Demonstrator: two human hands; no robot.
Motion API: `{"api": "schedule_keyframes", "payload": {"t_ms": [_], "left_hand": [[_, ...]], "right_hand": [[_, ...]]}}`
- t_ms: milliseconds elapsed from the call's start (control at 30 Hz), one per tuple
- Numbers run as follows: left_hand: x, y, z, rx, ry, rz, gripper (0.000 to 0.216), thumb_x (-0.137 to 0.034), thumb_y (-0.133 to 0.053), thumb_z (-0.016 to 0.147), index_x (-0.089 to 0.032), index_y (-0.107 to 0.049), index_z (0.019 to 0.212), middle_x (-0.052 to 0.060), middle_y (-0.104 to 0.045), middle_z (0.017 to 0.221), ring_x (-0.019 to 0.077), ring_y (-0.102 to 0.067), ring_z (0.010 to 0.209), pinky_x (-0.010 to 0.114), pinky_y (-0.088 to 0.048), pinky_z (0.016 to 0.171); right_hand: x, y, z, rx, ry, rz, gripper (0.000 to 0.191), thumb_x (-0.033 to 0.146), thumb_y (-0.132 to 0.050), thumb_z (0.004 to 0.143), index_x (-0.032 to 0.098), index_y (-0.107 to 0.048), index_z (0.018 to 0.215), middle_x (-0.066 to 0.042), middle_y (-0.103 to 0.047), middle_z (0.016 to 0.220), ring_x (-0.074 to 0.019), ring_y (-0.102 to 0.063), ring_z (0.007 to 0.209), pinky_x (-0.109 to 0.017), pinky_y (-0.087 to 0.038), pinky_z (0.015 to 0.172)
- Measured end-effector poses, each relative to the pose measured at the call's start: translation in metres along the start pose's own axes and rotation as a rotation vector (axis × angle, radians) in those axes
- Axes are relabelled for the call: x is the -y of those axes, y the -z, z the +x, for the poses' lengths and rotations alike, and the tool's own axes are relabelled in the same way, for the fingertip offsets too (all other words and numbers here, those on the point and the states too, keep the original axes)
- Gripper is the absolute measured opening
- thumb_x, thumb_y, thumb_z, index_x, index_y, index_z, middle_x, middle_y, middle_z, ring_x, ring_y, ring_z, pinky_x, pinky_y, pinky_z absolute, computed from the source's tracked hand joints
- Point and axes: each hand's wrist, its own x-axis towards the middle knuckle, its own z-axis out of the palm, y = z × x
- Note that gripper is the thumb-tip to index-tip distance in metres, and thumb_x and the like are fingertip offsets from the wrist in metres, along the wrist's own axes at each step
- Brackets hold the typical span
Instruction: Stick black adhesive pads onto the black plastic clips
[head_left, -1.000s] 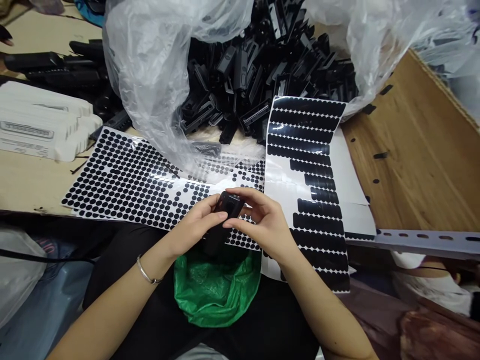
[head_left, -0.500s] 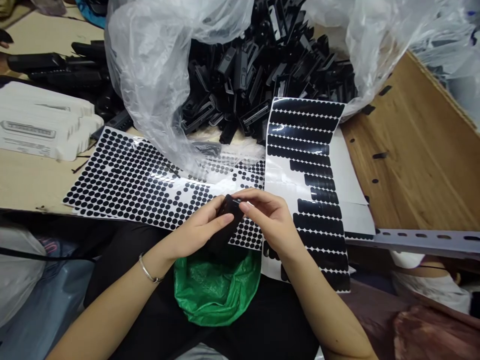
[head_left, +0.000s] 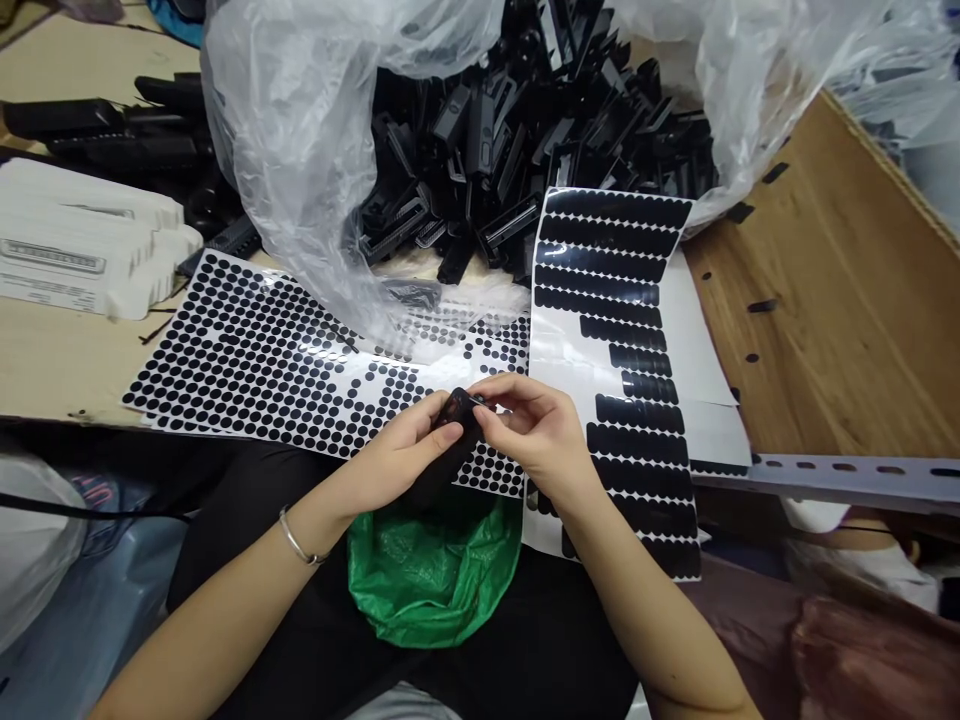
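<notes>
My left hand (head_left: 397,455) is closed around a black plastic housing (head_left: 454,440), elongated, with its top end pointing away from me. The thumb lies along its near side. At that top end, my right hand (head_left: 536,430) has its thumb and forefinger pinched together against the edge; a small dark glossy bit shows there, too small to name. Below both hands a green plastic bag (head_left: 435,610) lies open in my lap. Beneath and beyond them is a sheet of round black stickers (head_left: 262,350). Right of it lies a sheet of oblong black stickers (head_left: 637,440), partly behind my right forearm.
A heap of black plastic housings (head_left: 480,140) fills a clear plastic bag (head_left: 300,130) at the back. Flat white printed cards (head_left: 67,250) are stacked at left, near more black parts (head_left: 127,130). A wooden board (head_left: 810,300) with stray stickers stands at right, above a perforated metal rail (head_left: 855,475).
My hands stay together on the housing, with only a slight shift of the right fingers at its top end. Fingers of another person at the far left edge have gone from view.
</notes>
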Motion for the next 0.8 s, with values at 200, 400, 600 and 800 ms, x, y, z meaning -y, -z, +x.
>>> {"api": "schedule_keyframes", "payload": {"t_ms": [200, 400, 600, 800], "left_hand": [[0.000, 0.001, -0.001, 0.019, 0.004, -0.027, 0.033, -0.044, -0.053, 0.093, -0.020, -0.061, 0.114, 0.003, -0.061, 0.097, 0.0179, -0.056, 0.090, 0.031, -0.047, 0.084], [-0.002, 0.002, -0.001, 0.022, 0.031, -0.108, 0.037, -0.044, -0.051, 0.095, -0.021, -0.062, 0.121, 0.005, -0.065, 0.105, 0.0160, -0.057, 0.086, 0.027, -0.046, 0.079], [-0.003, 0.002, -0.002, 0.034, -0.008, -0.119, 0.036, -0.043, -0.051, 0.095, -0.025, -0.062, 0.124, 0.005, -0.067, 0.115, 0.0164, -0.059, 0.088, 0.029, -0.045, 0.085], [-0.002, 0.003, -0.002, 0.068, -0.051, -0.080, 0.034, -0.041, -0.049, 0.097, -0.026, -0.061, 0.125, 0.004, -0.063, 0.125, 0.0193, -0.057, 0.108, 0.028, -0.043, 0.093]], "right_hand": [[0.000, -0.001, -0.003, 0.001, 0.067, -0.033, 0.015, 0.030, -0.077, 0.075, 0.021, -0.070, 0.084, -0.004, -0.070, 0.090, -0.0180, -0.067, 0.086, -0.027, -0.059, 0.066], [0.001, 0.005, -0.001, 0.066, 0.046, 0.015, 0.020, 0.038, -0.078, 0.076, 0.022, -0.072, 0.088, -0.004, -0.073, 0.094, -0.0200, -0.069, 0.092, -0.035, -0.060, 0.083], [0.004, 0.007, -0.005, 0.096, 0.027, 0.022, 0.019, 0.041, -0.065, 0.088, 0.025, -0.075, 0.092, -0.004, -0.074, 0.097, -0.0190, -0.069, 0.091, -0.033, -0.059, 0.081], [0.006, 0.008, -0.007, 0.103, 0.058, 0.032, 0.019, 0.042, -0.066, 0.087, 0.025, -0.075, 0.092, -0.003, -0.073, 0.096, -0.0199, -0.068, 0.093, -0.036, -0.058, 0.087]]}}
